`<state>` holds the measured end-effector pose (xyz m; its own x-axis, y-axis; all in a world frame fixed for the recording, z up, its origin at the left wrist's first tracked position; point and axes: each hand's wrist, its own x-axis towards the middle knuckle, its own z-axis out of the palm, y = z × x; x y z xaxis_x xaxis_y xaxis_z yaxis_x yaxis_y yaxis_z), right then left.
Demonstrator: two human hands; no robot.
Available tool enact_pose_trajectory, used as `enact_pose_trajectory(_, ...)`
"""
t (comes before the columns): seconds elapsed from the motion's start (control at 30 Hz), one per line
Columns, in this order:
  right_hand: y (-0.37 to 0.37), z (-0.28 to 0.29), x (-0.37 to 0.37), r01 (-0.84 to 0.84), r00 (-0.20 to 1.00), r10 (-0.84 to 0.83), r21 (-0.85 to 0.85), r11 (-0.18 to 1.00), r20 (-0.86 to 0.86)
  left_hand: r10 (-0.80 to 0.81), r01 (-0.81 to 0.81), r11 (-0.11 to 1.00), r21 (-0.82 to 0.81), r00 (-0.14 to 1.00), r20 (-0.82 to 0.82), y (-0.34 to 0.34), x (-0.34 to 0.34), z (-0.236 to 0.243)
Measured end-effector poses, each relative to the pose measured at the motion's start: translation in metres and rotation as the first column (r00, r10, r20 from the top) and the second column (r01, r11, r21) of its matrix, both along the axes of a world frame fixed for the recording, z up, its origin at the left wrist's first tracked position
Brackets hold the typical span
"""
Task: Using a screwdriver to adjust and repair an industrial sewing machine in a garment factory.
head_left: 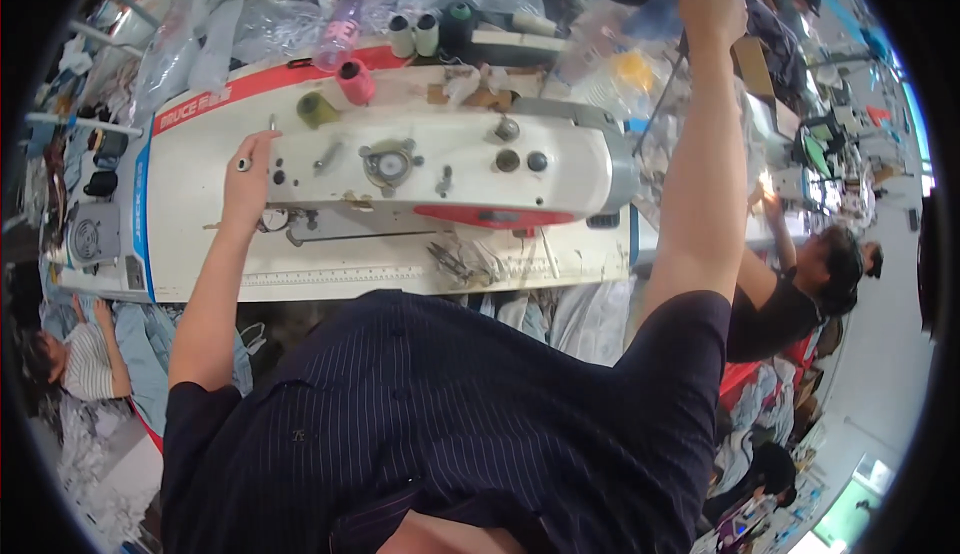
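A white industrial sewing machine (460,169) lies across the table in front of me, with a red panel low on its body. My left hand (248,176), a ring on one finger, is against the left end of the machine head, beside a small upright metal pin. Its fingers are curled; what they hold, if anything, is hidden. Far up to the right, my right hand (712,4) is raised beyond the machine, its fingers closed near a dark blurred shape. I cannot make out what is in them.
Behind the machine stand a pink thread cone (355,82), an olive cone (317,109), white-and-black spools (402,36) and a plastic bottle (337,32). Clear plastic bags (205,49) pile up at the back. Thread scraps (465,259) lie on the near side. Other people sit left and right.
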<state>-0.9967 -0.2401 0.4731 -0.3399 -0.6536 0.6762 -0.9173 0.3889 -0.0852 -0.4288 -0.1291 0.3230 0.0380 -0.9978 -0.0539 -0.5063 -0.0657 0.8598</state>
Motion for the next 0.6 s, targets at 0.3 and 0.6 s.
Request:
enact_pose_trajectory(0.3, 0.0, -0.01, -0.003, -0.29, 0.862, 0.258, 0.007, 0.957, 0.437, 0.054, -0.064, 0.991, 0.118, 0.995, 0.084, 0.002, -0.013, 0.019)
enact_pose_trajectory(0.6, 0.166, 0.011, 0.072, -0.217, 0.234, 0.722, -0.689, 0.691, 0.651, 0.002, 0.0, 1.0, 0.024, 0.996, -0.085, -0.002, 0.003, -0.009)
